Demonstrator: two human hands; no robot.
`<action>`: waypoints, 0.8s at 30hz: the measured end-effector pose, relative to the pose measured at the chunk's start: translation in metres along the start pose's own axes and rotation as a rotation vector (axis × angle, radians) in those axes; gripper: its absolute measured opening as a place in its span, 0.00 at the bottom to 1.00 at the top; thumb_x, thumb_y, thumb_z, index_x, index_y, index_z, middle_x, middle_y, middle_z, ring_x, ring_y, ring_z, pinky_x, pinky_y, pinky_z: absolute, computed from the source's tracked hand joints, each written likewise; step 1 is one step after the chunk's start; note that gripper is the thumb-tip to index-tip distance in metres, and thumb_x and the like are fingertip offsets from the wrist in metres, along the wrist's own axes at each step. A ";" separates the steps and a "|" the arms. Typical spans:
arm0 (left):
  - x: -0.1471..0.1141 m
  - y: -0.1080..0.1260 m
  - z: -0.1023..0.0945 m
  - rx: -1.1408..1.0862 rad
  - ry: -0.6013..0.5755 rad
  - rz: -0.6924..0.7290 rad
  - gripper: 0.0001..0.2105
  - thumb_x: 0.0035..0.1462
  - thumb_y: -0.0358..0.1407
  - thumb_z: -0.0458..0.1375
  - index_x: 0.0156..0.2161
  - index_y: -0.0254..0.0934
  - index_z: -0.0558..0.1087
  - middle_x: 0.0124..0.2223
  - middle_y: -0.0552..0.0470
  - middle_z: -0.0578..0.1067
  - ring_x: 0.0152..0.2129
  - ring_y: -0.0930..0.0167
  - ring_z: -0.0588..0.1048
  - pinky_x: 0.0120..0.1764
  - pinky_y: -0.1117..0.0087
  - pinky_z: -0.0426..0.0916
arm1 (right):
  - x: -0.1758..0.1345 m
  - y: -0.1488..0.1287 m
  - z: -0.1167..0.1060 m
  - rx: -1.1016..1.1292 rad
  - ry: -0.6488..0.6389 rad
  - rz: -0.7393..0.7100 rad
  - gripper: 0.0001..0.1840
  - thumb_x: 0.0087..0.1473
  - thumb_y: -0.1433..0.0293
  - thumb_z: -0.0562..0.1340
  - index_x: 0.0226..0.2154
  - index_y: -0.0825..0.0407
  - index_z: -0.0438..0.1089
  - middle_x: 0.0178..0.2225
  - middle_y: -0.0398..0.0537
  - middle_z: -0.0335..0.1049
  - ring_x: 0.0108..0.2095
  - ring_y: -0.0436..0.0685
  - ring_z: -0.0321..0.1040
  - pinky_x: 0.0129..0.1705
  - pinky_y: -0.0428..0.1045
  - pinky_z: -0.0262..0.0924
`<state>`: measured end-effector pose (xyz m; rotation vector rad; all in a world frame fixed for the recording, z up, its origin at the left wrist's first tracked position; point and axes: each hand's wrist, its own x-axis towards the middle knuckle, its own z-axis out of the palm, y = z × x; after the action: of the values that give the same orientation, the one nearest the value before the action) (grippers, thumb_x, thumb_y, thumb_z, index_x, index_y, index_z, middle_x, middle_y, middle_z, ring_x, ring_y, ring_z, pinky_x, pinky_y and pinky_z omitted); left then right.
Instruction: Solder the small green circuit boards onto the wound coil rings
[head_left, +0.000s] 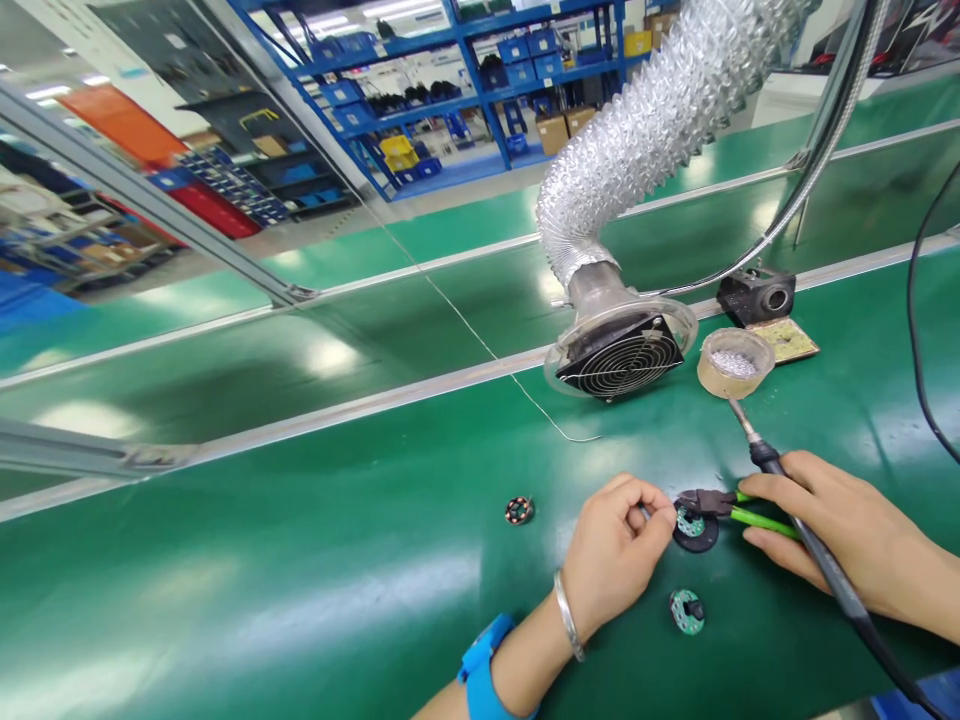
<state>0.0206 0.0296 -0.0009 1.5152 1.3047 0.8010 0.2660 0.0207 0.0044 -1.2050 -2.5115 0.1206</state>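
**Between two hands, a little board and a pair of cutters**

The round green board (pixel 690 524) sits on a black disc (pixel 699 545), on the right part of the worktop (pixel 337 560). Make it the middle of a clock. The left hand (pixel 619 545) is at nine o'clock. Its finger and thumb are pinched together right by the board's edge; I can't tell if something tiny is between them. At three o'clock is the right hand (pixel 855 515), wrapped around two tools at once. One is the cutters (pixel 711 502) with green handles, and their dark nose is over the board. The other is the soldering iron (pixel 829 570). Its tip points up toward twelve, close to the tub (pixel 716 380) of shiny bits (pixel 733 363).

It looks like the step is a small snip at the board. I think the next move calls for a steady pinch, a gentle squeeze on the handles, and care to keep the iron's tip off everything.

At six o'clock lies another round board (pixel 688 611). Farther out at nine is a small coil ring (pixel 518 510). A thin wire (pixel 581 440) ends at ten, the fan (pixel 626 365) is at eleven, and a yellow pad (pixel 787 338) is at one, past the tub.
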 end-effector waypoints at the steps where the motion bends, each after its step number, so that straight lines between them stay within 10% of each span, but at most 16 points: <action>1: 0.000 0.000 0.000 -0.005 -0.001 0.001 0.06 0.53 0.31 0.56 0.27 0.34 0.73 0.26 0.57 0.65 0.17 0.80 0.59 0.22 0.78 0.55 | 0.000 -0.001 0.001 -0.009 -0.002 -0.006 0.13 0.61 0.61 0.57 0.45 0.51 0.66 0.32 0.48 0.62 0.29 0.56 0.64 0.30 0.50 0.63; 24: -0.004 -0.002 -0.003 0.020 -0.009 0.033 0.04 0.54 0.30 0.56 0.29 0.34 0.73 0.28 0.55 0.68 0.19 0.79 0.63 0.24 0.78 0.59 | 0.004 0.012 0.002 0.020 0.078 0.049 0.11 0.62 0.63 0.56 0.45 0.50 0.66 0.32 0.48 0.67 0.28 0.54 0.67 0.29 0.48 0.63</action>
<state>0.0164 0.0266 -0.0010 1.5574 1.2877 0.8034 0.2720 0.0317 0.0014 -1.2394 -2.4095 0.1083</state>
